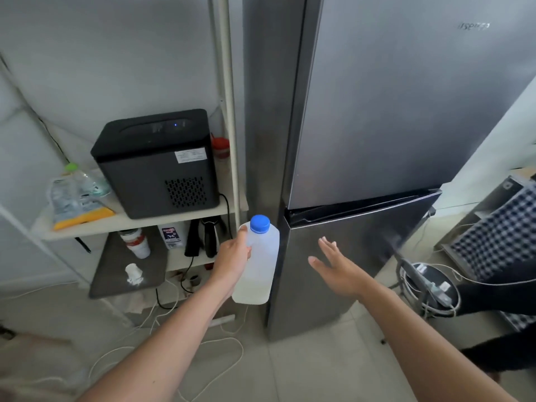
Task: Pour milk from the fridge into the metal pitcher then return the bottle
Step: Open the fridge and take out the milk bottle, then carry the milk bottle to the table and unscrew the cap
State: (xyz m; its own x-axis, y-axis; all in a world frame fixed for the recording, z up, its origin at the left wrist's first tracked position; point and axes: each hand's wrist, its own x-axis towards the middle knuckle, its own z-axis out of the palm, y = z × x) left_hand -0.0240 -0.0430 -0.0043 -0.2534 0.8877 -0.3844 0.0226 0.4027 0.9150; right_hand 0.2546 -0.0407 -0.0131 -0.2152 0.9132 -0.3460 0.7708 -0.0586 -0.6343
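My left hand (232, 258) grips a translucent plastic milk bottle (259, 268) with a blue cap, held upright in front of the left edge of the fridge. Milk fills only its lower part. The tall steel fridge (391, 126) stands straight ahead with both doors shut. My right hand (333, 264) is open, fingers spread, hovering in front of the lower door (348, 256) just under the gap between the doors. No metal pitcher is in view.
A white shelf unit (121, 220) stands left of the fridge, holding a black appliance (158, 163), bags, cups and a small carton. White cables lie on the tiled floor. A round black device with cords (429, 288) and a checked cloth (499, 230) sit at right.
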